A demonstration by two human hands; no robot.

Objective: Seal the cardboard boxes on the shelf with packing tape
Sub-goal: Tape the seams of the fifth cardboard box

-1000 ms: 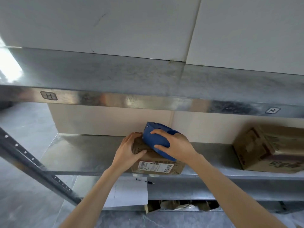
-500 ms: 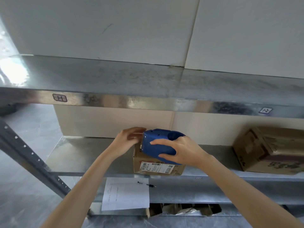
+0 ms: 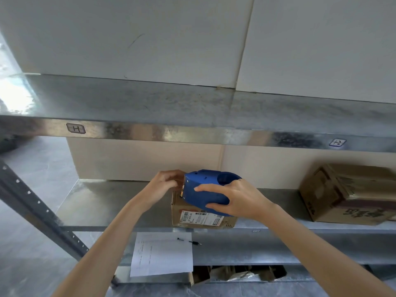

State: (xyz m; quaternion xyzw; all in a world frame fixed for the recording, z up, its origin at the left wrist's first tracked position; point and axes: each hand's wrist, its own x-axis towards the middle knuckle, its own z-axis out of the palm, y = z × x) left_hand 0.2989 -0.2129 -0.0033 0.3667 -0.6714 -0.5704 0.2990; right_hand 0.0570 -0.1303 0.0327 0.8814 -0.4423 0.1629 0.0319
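Right fingers [image 3: 210, 188] gripping blue dispenser [image 3: 201, 181] on box [image 3: 177, 211], left fingers [image 3: 171, 179] curled at its mouth (grasp unclear).

shelf tag [image 3: 75, 128]: H | second tag [image 3: 337, 142]: ends in 2 | box label [image 3: 201, 218]: illegible

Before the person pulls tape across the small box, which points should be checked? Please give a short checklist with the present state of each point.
1. Right hand grips the tape dispenser: ok.
2. Tape dispenser is over the small box: ok.
3. Left hand has a grip at the dispenser's mouth: cannot tell, its curled fingers hide it.
4. Small box stands on the shelf: ok.
5. Small box's top is closed: cannot tell, it is hidden.
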